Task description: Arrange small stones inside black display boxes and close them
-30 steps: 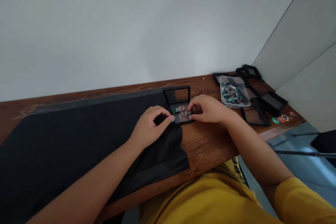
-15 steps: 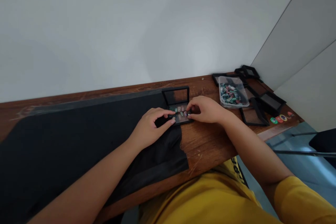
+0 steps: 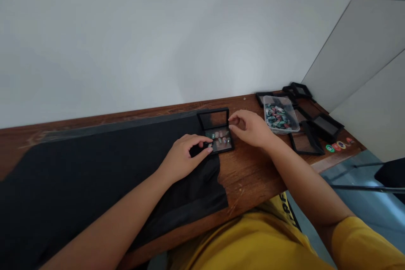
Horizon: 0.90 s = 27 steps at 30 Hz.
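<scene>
A small black hinged case (image 3: 225, 149) stands opened on the edge of the black mat, its windowed lid (image 3: 215, 119) raised toward the wall. Several small shiny pieces (image 3: 220, 140) in green and pink lie in rows inside it. At the case's left side, my left hand (image 3: 186, 154) has thumb and forefinger closed around the left edge or a piece there; which one is too small to tell. My right hand (image 3: 251, 128) is by the lid's right edge, thumb and forefinger apart, with nothing visible between them.
A clear plastic tub (image 3: 281, 130) of green and red wrapped pieces sits to the right. Around it lie several black frames (image 3: 325, 126). Round stickers (image 3: 341, 145) are on the wooden table (image 3: 253, 177) near its right end. The black mat (image 3: 95, 168) stretches left. A wall rises behind.
My right hand has lifted off the pieces in the case and moved up and right to beside the lid. My left hand has stayed at the case's left side.
</scene>
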Each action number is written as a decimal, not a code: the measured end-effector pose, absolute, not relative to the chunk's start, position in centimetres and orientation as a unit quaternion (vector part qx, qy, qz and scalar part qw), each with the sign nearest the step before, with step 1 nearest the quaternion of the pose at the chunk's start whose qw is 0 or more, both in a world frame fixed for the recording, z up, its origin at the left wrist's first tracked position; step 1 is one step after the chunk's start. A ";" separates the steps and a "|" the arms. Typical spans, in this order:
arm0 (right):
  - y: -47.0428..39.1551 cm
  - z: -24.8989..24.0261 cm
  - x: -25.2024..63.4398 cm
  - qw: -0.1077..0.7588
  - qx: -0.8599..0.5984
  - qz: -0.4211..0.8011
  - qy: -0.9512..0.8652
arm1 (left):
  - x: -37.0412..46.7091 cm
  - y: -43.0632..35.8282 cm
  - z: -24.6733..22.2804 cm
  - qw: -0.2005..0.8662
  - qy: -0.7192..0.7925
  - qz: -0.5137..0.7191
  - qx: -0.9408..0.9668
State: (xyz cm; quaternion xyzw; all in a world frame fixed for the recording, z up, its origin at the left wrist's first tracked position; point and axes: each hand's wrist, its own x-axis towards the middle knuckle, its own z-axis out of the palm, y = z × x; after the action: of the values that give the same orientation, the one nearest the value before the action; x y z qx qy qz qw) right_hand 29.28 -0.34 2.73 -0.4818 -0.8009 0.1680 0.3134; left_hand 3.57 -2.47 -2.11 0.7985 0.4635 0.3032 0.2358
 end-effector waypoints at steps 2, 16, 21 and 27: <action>-0.3 2.7 29.1 0.332 -0.494 0.169 -0.786 | 3.6 -2.5 -2.0 0.235 0.469 0.299 0.797; 0.4 1.2 28.0 0.406 -0.488 0.100 -0.766 | 3.8 -2.5 -2.1 0.236 0.475 0.311 0.789; 1.2 0.4 27.6 0.366 -0.475 0.124 -0.791 | 3.8 -2.5 -2.3 0.235 0.475 0.316 0.787; 1.5 0.2 27.6 0.396 -0.491 0.137 -0.764 | 3.9 -2.8 -2.0 0.210 0.478 0.348 0.779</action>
State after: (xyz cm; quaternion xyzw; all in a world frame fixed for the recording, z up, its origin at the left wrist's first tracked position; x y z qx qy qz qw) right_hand 27.64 1.45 0.23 -0.4912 -0.7638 0.1368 0.3957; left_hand 3.94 -2.83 -1.96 0.7787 0.4782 0.3477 0.2099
